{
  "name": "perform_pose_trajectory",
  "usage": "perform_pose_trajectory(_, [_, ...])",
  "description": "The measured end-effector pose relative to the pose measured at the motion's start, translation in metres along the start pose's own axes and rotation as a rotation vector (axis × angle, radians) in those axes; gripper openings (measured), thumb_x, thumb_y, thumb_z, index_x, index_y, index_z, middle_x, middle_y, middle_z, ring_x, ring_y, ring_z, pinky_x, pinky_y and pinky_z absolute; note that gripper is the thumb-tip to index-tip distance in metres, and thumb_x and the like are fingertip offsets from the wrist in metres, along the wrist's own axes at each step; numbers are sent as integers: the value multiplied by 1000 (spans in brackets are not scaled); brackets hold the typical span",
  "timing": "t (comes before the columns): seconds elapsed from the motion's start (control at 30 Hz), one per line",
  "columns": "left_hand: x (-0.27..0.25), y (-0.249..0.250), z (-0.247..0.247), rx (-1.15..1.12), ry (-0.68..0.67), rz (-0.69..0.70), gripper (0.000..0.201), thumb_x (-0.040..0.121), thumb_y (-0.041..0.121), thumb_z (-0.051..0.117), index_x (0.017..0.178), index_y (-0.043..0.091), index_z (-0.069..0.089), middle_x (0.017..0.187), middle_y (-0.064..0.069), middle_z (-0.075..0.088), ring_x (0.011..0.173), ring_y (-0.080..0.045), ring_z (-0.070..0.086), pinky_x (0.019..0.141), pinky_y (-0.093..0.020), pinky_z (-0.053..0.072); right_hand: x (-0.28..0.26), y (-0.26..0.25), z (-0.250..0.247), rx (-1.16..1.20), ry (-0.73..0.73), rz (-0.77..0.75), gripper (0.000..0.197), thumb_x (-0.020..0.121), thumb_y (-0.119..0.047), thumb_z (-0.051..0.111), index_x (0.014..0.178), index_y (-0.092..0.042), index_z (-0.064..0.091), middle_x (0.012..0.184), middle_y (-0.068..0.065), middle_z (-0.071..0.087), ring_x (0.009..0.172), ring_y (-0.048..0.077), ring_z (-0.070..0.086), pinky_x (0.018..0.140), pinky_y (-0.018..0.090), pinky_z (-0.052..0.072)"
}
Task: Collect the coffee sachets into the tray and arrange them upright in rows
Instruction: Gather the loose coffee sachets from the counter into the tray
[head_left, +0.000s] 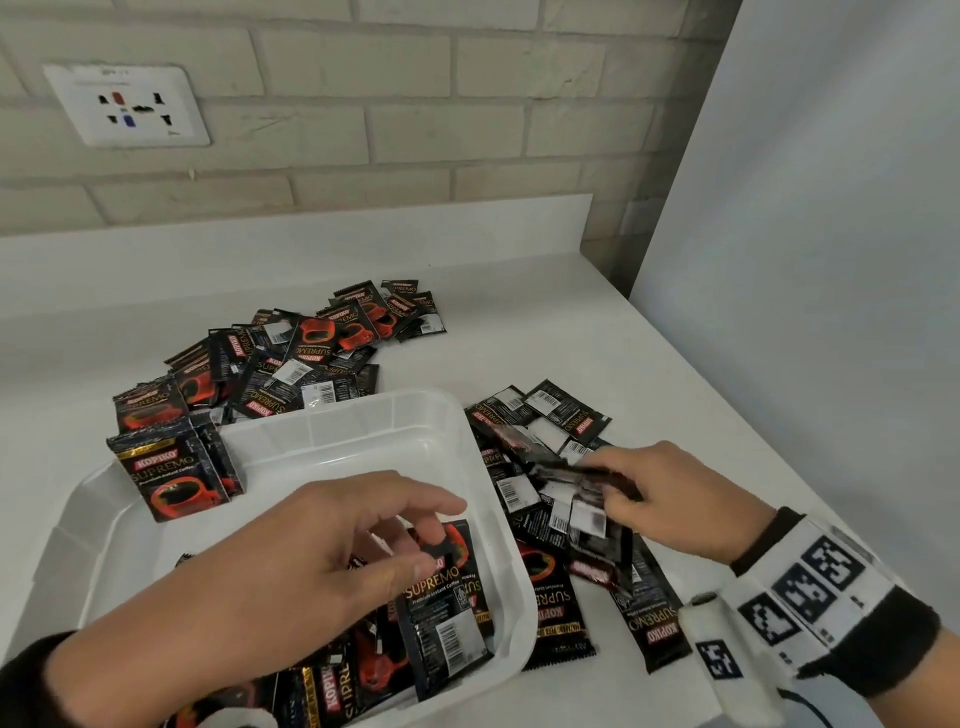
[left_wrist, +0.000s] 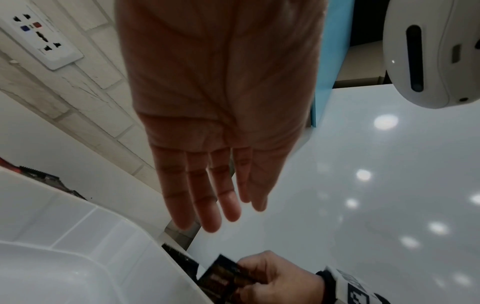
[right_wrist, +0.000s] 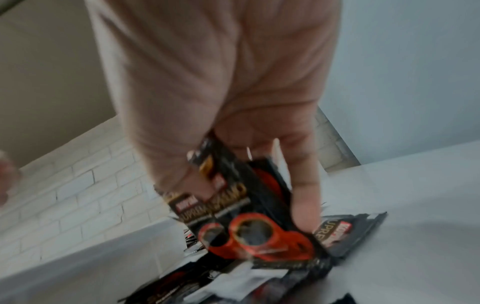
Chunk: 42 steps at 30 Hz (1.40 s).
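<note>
Our right hand pinches a small bunch of coffee sachets, exact count unclear, over the loose pile just off the tray's right wall; the tray lies to its left; our left hand hovers inside, fingers straight and relaxed, holding nothing; one tray, two bench piles, one upright stack at its far-left corner.

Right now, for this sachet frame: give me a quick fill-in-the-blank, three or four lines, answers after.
1. The right hand grips a bunch of ____.
2. The left hand hovers with straight fingers over the white ____.
3. A few sachets stand upright in the tray's far-____ corner.
4. The wall socket sits on a ____ wall.

Answers: sachets; tray; left; brick
</note>
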<state>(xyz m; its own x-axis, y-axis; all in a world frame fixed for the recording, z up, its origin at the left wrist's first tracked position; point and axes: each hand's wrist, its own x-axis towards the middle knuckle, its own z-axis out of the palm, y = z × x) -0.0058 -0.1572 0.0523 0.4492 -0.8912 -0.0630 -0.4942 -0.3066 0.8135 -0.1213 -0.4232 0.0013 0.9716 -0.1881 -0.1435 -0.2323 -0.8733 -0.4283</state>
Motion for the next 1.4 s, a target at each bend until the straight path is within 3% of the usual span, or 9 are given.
perform_pose_trajectory(0.17, [9,4,3,42,124,64,47,80,35,63,106,68,44,106,38,54,100,10,54,83,-8,44,-2,1,-10,-51,189,-52,29,94,-18,44,120,-25,56,74,-8,59,57,4,50,58,17,38])
perform_pose_trajectory(0.27, [15,3,6,-20,198,56,48,75,42,68,110,65,43,111,38,50,104,11,51,83,-6,44,-7,-14,-24,240,296,-97,20,87,-26,47,98,-37,58,81,-7,64,71,8,59,65,18,47])
perform_pose_trajectory(0.43, [26,2,17,-244,248,16,70,50,59,65,115,64,41,113,36,51,106,8,54,83,-16,50,-9,-57,-24,634,144,-142,27,91,-13,53,98,-39,56,92,-10,67,77,3,67,62,28,57])
perform_pose_trajectory(0.6, [26,-2,24,-416,166,-39,41,77,26,72,115,26,56,108,12,69,102,-7,65,85,-27,54,-8,-86,-10,778,97,-195,31,90,-12,54,104,-39,51,104,-9,64,85,8,68,63,22,56])
perform_pose_trajectory(0.87, [13,-8,21,-460,275,-124,23,78,6,63,99,15,63,93,3,73,84,-15,70,68,-37,58,-18,-91,8,947,19,-155,41,89,-6,55,114,-37,46,111,-11,58,97,6,64,72,25,56])
perform_pose_trajectory(1.0, [2,-16,15,-608,393,-178,27,74,1,64,98,14,63,88,2,75,72,-13,72,52,-19,54,-34,-46,3,485,135,22,27,86,-29,60,106,-46,51,97,-19,59,94,-2,57,84,22,48])
perform_pose_trajectory(1.2, [-10,-30,12,-606,449,-198,71,14,69,81,76,37,69,90,5,74,72,-18,72,48,-26,56,-62,-14,35,-135,-150,134,74,76,-61,56,138,-40,21,131,-22,21,113,-3,21,91,12,30])
perform_pose_trajectory(1.3, [-7,-29,16,-615,469,-188,47,36,57,83,76,38,69,88,10,74,71,-15,72,46,-27,57,-67,-16,44,-209,-57,101,65,85,-53,51,139,-40,18,138,-21,16,119,0,23,83,10,31])
perform_pose_trajectory(1.4, [-4,-31,19,-621,499,-214,29,65,13,74,91,19,65,82,10,74,68,-13,71,47,-20,54,-63,-11,43,-195,29,121,46,93,-31,45,135,-42,27,136,-25,27,120,0,33,83,12,33])
